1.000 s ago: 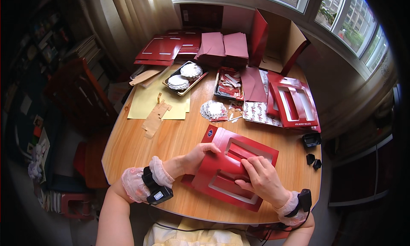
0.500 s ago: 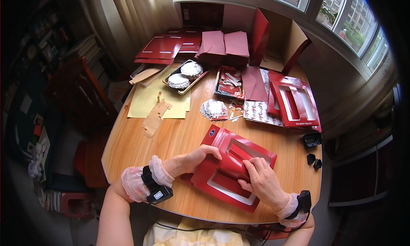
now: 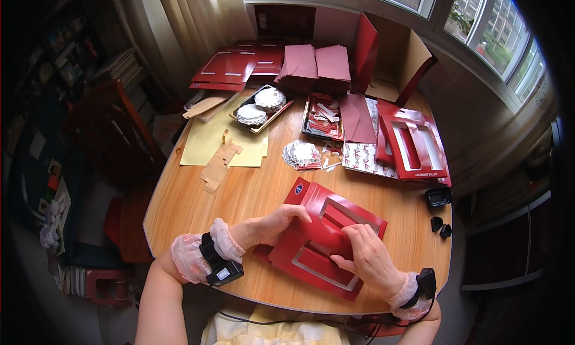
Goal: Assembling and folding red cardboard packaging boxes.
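A red card folder [image 3: 326,252] with two cut-out windows lies tilted on the wooden table before me. My left hand [image 3: 278,222] grips its left side, thumb on top and fingers hidden underneath. Over the strip between the windows, my right hand [image 3: 368,255] is bent, with its thumb and fingertips on the card. More red card shows through the upper window. Beyond the folder sits a pile of round, silvery-white stickers [image 3: 301,154] beside small red and white scraps [image 3: 330,156].
Black trays hold round stickers [image 3: 268,98] and red strips [image 3: 323,118]. Pink envelopes [image 3: 332,62], red card stacks [image 3: 224,68] and an open red box [image 3: 395,60] stand at the back. Finished-looking windowed folders [image 3: 419,144] lie right, above small black containers [image 3: 439,195]. Tan tape [image 3: 218,165] crosses yellow paper [image 3: 200,138].
The strip between the windows, raised in a fold before, now lies flatter under my right hand. My left hand keeps its hold at the same place.
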